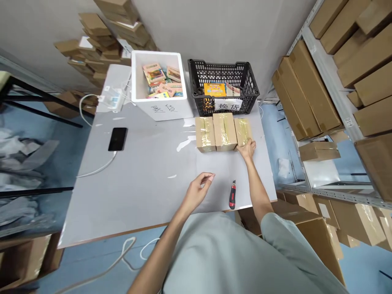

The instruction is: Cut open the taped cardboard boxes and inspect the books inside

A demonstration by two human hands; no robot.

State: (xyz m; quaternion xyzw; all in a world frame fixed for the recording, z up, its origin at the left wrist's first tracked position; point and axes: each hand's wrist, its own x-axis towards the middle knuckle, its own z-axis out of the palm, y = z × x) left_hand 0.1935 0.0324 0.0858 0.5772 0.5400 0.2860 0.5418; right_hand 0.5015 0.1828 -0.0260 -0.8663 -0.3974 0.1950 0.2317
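Three taped cardboard boxes stand side by side on the white table (143, 175): a left box (205, 134), a middle box (224, 131) and a right box (242, 131). My right hand (247, 149) rests against the near end of the right box, fingers touching it. My left hand (199, 190) hovers over the table's near part, fingers loosely curled with nothing in them. A red and black utility knife (232, 195) lies on the table between my two arms.
A white foam bin (159, 83) of colourful packs and a black plastic crate (223, 86) stand at the table's back. A black phone (118, 139) on a white cable lies at left. Shelving with cardboard boxes (337, 77) lines the right; more cartons sit on the floor.
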